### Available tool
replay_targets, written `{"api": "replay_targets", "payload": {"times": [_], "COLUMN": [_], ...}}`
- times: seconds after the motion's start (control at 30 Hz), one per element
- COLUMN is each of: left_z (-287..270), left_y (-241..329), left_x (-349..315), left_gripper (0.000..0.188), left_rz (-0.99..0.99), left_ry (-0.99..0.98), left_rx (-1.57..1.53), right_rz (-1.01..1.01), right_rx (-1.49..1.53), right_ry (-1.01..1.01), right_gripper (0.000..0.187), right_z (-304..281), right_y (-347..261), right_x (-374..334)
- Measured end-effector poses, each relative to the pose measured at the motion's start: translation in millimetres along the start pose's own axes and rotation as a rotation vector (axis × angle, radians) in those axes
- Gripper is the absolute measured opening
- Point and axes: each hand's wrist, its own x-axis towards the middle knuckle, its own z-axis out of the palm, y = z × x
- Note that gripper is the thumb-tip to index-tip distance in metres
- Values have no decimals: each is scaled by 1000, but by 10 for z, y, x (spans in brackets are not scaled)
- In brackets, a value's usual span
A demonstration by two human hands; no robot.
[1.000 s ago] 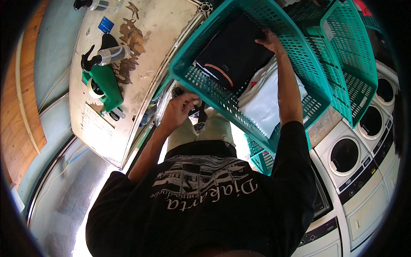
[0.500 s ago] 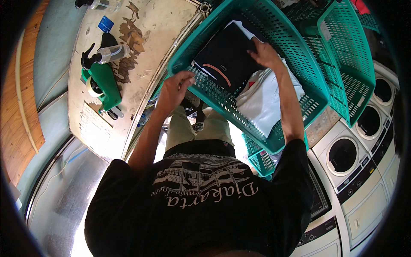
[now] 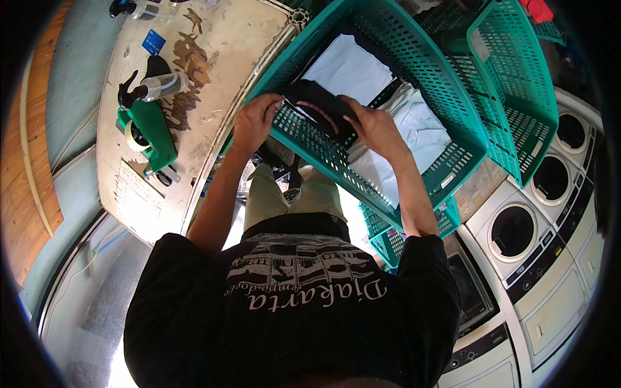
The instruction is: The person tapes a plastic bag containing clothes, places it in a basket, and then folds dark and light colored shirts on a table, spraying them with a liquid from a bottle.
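A folded black garment (image 3: 321, 98) is lying in the near left part of a teal perforated basket (image 3: 424, 55), its long axis slanting from far left to near right along the near wall, a curved peach stripe (image 3: 317, 111) on it running the same way. The person's right hand (image 3: 380, 129) is reaching in from the near right, palm down, its bent fingers holding the garment's right edge. The left hand (image 3: 252, 121) is resting at the basket's left corner, fingers drawn together; whether they are pinching cloth or rim, one cannot tell. A flat white cloth (image 3: 352, 63) is lying beyond the black garment, and rumpled white clothing (image 3: 417, 132) is filling the right side. To the left, a worn cream table (image 3: 226, 64) is holding a spray bottle (image 3: 165, 86) and a green tape dispenser (image 3: 152, 137); to the right, white front-loading machines (image 3: 540, 242) are standing in a row.
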Motion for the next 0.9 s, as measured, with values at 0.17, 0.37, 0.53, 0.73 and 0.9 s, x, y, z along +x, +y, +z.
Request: {"api": "replay_targets", "payload": {"times": [0.17, 0.37, 0.53, 0.73, 0.9], "left_z": [27, -1, 43, 538, 1325], "left_y": [44, 35, 48, 336, 582], "left_x": [-7, 11, 157, 747, 936], "left_gripper": [14, 16, 20, 84, 112], "left_rz": [3, -36, -73, 113, 346], "left_ry": [-1, -9, -51, -161, -353], "left_rx": [144, 190, -2, -54, -176], "right_rz": [36, 218, 256, 223, 227], "right_rx": [5, -54, -85, -235, -286], "right_ry": [3, 11, 86, 107, -6], "right_gripper": [40, 37, 38, 45, 44], "right_z": [-171, -740, -1184, -1564, -1949], "right_y": [88, 2, -198, -515, -710], "right_x": [98, 119, -10, -399, -1000]}}
